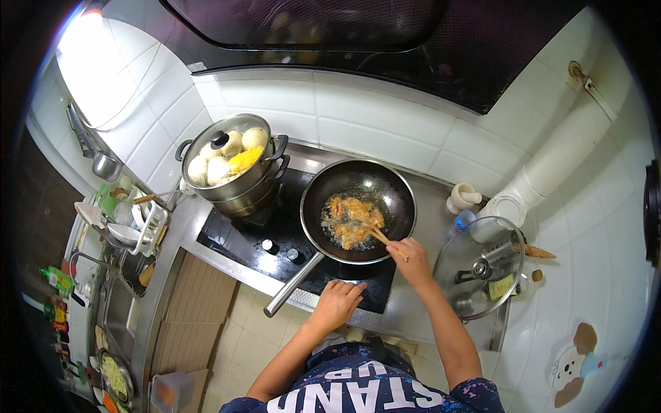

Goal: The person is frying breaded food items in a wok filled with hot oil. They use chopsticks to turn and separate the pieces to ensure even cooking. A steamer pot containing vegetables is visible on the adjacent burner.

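My right hand (pixel 411 259) grips wooden chopsticks (pixel 379 235), their tips touching battered pieces of food (pixel 356 214). The pieces lie in bubbling oil at the bottom of a dark wok (pixel 395 193) with a steel rim. The wok sits over the right side of a black glass cooktop (pixel 289 227), its long steel handle (pixel 294 284) angled toward the front left. Near the cooktop's front edge, to the right of that handle, my left hand (pixel 336 304) is palm down with fingers slightly bent. Nothing shows in it; the surface beneath is hidden.
A lidded steel steamer (pixel 227 193) holding buns and corn stands left of the wok. On the right, a glass lid (pixel 480 268) leans before bottles and a utensil holder. A mortar (pixel 459 199) stands behind. Further left are a dish rack (pixel 150 227) and sink (pixel 121 315).
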